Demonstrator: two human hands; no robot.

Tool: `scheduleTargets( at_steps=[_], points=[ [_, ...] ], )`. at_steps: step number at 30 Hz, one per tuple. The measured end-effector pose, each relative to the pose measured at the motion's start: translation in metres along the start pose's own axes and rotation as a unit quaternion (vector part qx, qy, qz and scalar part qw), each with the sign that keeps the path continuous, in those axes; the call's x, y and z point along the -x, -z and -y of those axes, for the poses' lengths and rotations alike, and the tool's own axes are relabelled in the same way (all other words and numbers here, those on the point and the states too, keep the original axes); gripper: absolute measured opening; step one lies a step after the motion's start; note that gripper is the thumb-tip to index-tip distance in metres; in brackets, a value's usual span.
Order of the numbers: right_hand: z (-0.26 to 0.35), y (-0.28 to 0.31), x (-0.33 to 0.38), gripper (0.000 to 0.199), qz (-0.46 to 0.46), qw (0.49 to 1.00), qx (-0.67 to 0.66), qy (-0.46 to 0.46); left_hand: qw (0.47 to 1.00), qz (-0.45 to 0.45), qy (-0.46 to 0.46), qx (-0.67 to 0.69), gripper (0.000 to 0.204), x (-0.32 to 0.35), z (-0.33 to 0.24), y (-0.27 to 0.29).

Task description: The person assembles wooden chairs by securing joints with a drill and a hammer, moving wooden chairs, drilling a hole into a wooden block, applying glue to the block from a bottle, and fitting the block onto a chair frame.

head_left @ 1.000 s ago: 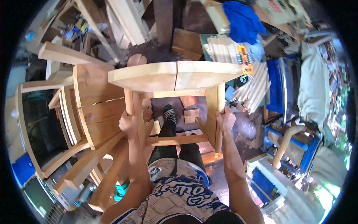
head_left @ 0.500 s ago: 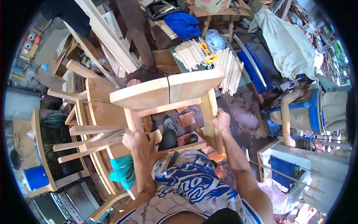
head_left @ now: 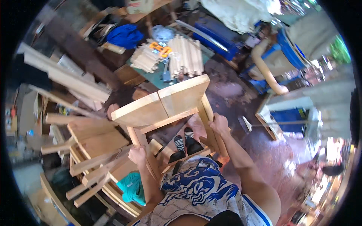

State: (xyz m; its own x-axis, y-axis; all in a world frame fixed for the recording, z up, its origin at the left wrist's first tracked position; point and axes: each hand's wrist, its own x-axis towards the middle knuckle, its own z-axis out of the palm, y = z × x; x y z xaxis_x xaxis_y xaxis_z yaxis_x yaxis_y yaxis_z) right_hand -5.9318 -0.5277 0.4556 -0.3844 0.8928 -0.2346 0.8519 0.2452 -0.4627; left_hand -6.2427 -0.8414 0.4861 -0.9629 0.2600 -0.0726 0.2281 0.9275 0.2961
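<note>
Both hands hold an unpainted wooden chair frame (head_left: 183, 96) in front of my body. Its broad panel of two boards, with a dark seam between them, is at the far end. My left hand (head_left: 137, 154) is closed round the left rail, just below the panel. My right hand (head_left: 219, 124) grips the right rail at about the same distance. Between the rails I see a crossbar and my feet in striped socks and dark shoes. The near ends of the frame are partly hidden by my shirt and arms.
More wooden chairs (head_left: 98, 137) are heaped at the left, with a teal cloth (head_left: 131, 188) on them. Bundled wooden sticks (head_left: 186, 54) lie ahead beside an orange tool (head_left: 160, 49). Long boards (head_left: 68, 81) lean at far left. A machine with a beige hose (head_left: 260, 64) stands at right.
The view has turned to the right, so the sticks and heaped chairs sit further left. The chair frame is still in both hands. Both feet now show side by side.
</note>
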Motion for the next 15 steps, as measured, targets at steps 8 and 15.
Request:
scheduleTargets(
  at_steps=[8,15],
  points=[
    [-0.079,0.024,0.092,0.039,-0.073,0.986,0.068,-0.135,0.982,0.105,-0.158,0.029,0.036,-0.005,-0.075,-0.029],
    [-0.148,0.068,0.165,0.043,-0.096,0.966,0.083,-0.225,0.951,0.148,-0.269,-0.016,0.035,0.040,-0.138,-0.080]
  ],
)
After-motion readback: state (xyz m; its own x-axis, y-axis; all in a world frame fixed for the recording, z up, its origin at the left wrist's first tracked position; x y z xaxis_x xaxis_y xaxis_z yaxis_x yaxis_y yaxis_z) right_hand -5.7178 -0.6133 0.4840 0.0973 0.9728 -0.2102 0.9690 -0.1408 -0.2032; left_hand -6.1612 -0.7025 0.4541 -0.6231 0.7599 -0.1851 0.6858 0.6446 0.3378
